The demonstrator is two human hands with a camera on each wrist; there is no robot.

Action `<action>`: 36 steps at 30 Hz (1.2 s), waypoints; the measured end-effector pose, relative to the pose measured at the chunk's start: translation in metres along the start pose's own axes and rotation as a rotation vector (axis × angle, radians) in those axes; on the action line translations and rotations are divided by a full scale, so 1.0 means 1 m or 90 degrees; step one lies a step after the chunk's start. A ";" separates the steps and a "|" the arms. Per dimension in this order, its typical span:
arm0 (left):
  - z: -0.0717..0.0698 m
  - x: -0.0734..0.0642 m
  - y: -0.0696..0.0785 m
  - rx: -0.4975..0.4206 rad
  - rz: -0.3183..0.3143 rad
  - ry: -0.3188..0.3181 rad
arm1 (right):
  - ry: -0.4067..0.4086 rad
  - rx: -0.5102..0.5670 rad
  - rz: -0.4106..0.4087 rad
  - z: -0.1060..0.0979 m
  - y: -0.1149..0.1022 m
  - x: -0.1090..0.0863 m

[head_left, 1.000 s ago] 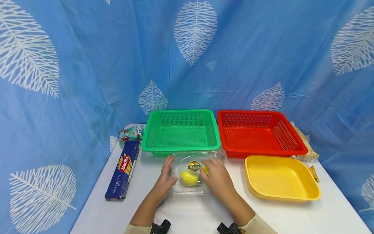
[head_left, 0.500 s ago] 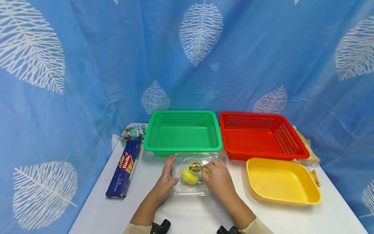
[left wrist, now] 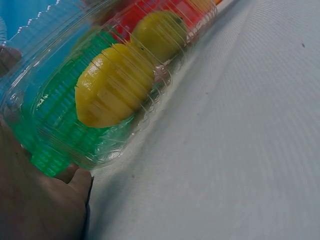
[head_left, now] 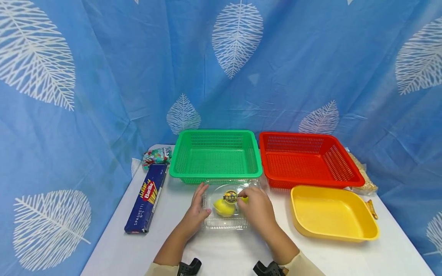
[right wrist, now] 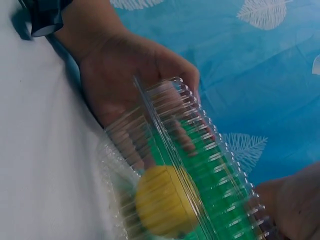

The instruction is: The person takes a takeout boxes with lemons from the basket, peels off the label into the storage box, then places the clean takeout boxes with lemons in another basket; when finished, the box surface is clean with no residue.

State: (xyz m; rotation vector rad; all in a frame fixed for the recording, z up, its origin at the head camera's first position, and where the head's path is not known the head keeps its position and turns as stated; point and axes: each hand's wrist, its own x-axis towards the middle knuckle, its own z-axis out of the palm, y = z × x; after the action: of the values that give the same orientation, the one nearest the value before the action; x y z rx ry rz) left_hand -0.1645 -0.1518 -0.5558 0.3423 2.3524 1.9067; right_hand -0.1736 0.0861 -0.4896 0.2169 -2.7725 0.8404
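Note:
A clear plastic clamshell box (head_left: 226,223) lies on the table below the green basket. Inside are a lemon (left wrist: 117,85) and a rounder yellow-green fruit (left wrist: 160,35); in the head view my right hand partly covers the second. A round label with a dark band (head_left: 230,196) is on the lid. My left hand (head_left: 194,214) rests along the box's left side, fingers straight and thumb at the near left corner. My right hand (head_left: 257,207) reaches over the right side of the lid. Its fingers are curled, thumb and forefinger pinching at the label's right end.
Behind the box stand a green basket (head_left: 215,180) and a red basket (head_left: 312,182). A yellow tray (head_left: 331,214) is at the right, near a bag of grain (head_left: 367,184) and a small snack packet (head_left: 371,209). At left lie a spaghetti box (head_left: 146,199) and a colourful bag (head_left: 157,156).
The head view has shifted slightly. Both hands stay at the clear box, with only small finger movement by the right hand at the label.

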 end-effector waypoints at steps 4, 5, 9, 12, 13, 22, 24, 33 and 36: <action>0.000 0.000 -0.001 -0.002 0.003 0.000 | 0.003 -0.012 0.020 0.002 -0.004 0.004; 0.000 0.000 -0.001 -0.003 0.004 0.000 | 0.004 -0.021 0.023 0.003 -0.006 0.004; 0.001 -0.001 0.000 -0.006 0.011 -0.001 | 0.009 -0.063 0.030 0.006 -0.009 0.004; 0.001 -0.001 0.001 -0.010 0.018 -0.001 | 0.012 -0.089 0.021 0.008 -0.011 0.002; 0.001 -0.001 0.001 -0.011 0.019 -0.001 | 0.015 -0.095 0.016 0.008 -0.011 0.002; 0.001 -0.001 0.004 -0.010 0.002 -0.002 | 0.017 -0.102 -0.008 0.008 -0.011 0.000; 0.001 -0.001 0.004 -0.007 0.001 -0.001 | 0.016 -0.093 -0.004 0.007 -0.011 0.000; 0.001 -0.001 0.003 -0.009 -0.005 0.001 | 0.015 -0.071 -0.006 0.008 -0.009 -0.001; 0.001 0.000 0.003 -0.007 -0.008 -0.001 | 0.011 -0.067 -0.008 0.008 -0.009 0.000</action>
State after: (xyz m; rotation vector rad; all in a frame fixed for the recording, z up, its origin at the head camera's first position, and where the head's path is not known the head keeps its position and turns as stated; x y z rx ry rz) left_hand -0.1639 -0.1500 -0.5527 0.3266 2.3371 1.9125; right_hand -0.1732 0.0748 -0.4912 0.2073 -2.7863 0.6871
